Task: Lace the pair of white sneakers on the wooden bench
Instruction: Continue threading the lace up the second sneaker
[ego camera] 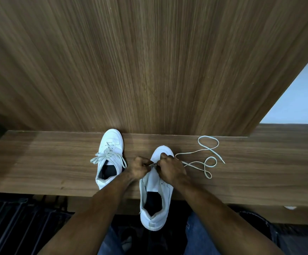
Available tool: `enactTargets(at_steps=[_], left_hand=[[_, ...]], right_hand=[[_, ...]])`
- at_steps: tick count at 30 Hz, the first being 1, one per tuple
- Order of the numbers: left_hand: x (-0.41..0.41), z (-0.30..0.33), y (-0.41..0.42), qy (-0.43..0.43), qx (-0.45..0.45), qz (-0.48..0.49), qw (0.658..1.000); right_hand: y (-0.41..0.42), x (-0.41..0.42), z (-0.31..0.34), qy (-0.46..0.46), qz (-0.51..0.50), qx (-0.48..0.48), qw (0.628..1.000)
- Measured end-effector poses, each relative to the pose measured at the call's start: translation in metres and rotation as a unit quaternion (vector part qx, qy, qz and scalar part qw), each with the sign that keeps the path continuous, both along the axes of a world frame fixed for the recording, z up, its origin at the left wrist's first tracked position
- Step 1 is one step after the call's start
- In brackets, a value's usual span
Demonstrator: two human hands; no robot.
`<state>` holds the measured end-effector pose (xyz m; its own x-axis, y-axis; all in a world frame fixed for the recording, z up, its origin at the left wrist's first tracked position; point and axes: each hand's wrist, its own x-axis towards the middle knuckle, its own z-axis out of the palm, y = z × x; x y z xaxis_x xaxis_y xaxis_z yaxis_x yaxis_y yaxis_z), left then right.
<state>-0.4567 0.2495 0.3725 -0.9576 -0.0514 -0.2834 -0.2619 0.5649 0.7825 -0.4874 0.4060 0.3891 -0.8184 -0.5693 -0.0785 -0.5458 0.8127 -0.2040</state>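
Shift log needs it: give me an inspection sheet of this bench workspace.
Surface: wooden bench, wood-grain panel behind.
Job's things: left sneaker laced, ends loose; right sneaker heel overhanging the front edge; loose shoelace trailing right in loops.
Clutter: nothing seen.
Grippers: left hand and right hand pinch the lace over the right sneaker's eyelets.
Cables: nothing seen.
Surroundings: dark slatted rack below left; person's jeans; pale wall.

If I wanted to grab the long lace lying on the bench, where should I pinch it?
Probably at the free tip of the loose lace, coming from the right, above the wooden bench. That end lies straight and apart from the loops, away from both hands on the right sneaker, so it should lift without tangling.
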Motion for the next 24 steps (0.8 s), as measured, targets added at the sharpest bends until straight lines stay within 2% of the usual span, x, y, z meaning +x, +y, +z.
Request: enactTargets(at_steps=[7,12,18,24], left_hand=[[-0.001,0.007,0.0,-0.028,-0.003,-0.009,1.0],[0.001,0.005,0.0,-0.017,0.0,0.001,1.0],[0.003,0.004,0.001,-0.024,0.033,0.023,0.999],[0.006,0.001,0.003,-0.09,0.082,0.113,0.986]], right_hand=[[-0.006,-0.002,0.01,-0.02,-0.018,-0.007,1.0],[-0.005,0.0,0.006,-0.036,-0.053,-0.025,0.998],[0.001,0.004,-0.004,-0.061,-0.075,-0.063,0.993],[-0.003,0.009,-0.009,-0.093,-0.143,-0.105,0.98]])
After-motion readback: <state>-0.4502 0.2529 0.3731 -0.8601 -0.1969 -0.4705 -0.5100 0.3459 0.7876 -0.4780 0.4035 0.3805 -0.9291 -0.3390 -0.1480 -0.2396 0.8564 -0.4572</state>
